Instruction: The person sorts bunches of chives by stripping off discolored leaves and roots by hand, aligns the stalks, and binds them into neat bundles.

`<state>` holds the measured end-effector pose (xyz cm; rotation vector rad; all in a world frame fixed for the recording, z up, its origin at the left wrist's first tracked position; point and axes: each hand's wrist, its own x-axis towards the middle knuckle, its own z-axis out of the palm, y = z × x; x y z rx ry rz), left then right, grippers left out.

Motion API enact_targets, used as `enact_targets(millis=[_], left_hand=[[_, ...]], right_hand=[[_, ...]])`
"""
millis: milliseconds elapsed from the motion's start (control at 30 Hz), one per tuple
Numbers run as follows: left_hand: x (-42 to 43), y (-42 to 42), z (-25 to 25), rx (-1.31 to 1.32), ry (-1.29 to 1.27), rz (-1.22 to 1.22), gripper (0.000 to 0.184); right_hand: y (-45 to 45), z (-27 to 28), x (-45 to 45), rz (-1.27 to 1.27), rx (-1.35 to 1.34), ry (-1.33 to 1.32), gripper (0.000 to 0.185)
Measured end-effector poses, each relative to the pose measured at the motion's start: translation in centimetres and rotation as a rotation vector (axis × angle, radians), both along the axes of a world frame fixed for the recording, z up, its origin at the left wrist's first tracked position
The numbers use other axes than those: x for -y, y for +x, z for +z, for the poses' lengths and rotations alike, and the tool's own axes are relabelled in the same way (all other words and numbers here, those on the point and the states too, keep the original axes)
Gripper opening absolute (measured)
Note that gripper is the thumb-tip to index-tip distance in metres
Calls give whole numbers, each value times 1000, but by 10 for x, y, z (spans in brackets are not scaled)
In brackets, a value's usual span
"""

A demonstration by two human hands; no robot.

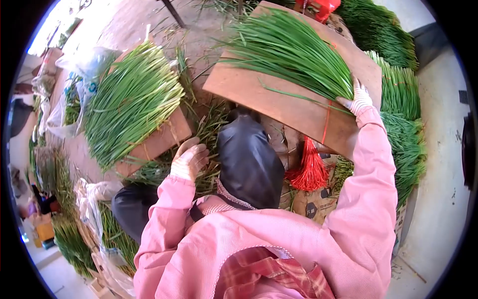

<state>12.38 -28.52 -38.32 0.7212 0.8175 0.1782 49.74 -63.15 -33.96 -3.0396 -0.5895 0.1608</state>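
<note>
On the tilted wooden board (294, 94) lies a loose pile of green garlic chives (294, 50), leaves pointing to the upper left. My right hand (360, 101), in a whitish glove, grips the pile's stalk ends, thumb on one side and fingers on the other. A red tie (326, 122) runs across the board near that hand. My left hand (190, 158), also gloved, is held above the floor with fingers loosely apart and nothing in it. Near it, a second heap of chives (134, 104) rests on a lower board (164, 134).
Red ties (309, 167) hang in a bunch below the board's front edge. Bundled chives (401, 94) are stacked along the right wall. A red plastic stool (323, 7) stands beyond the board. Plastic bags (64, 109) and loose leaves cover the floor at left.
</note>
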Motion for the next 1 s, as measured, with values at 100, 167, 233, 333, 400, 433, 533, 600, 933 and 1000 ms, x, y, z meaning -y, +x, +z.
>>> enact_targets(millis=[100, 167, 233, 333, 400, 433, 533, 600, 933, 1000], left_hand=[[-1, -6, -9, 23, -6, -37, 40], [1, -12, -1, -26, -33, 17, 39], [-4, -30, -7, 35, -68, 50, 37], [-11, -48, -18, 49, -60, 130, 35], [-15, -54, -17, 45, -56, 145, 34], [-16, -57, -16, 53, -62, 151, 34], [-23, -66, -10, 112, -79, 185, 33], [-27, -77, -3, 111, -108, 238, 28], [-99, -90, -28, -17, 112, 516, 53], [-110, -96, -31, 40, 69, 683, 59]], right_hand=[[2, 9, 2, 22, -53, -27, 105], [11, 16, -7, 14, -93, -228, 108], [4, 39, -40, 25, -49, -326, 110], [-49, 65, -125, 487, 162, 99, 72], [-100, 64, -196, 639, -55, 253, 45], [-104, 35, -223, 825, -150, 402, 28], [-171, 17, -300, 1073, -113, 355, 21], [-192, -3, -339, 1107, -21, 351, 30], [-211, -21, -386, 1114, 6, -105, 45], [-219, -3, -374, 1029, 97, 6, 45]])
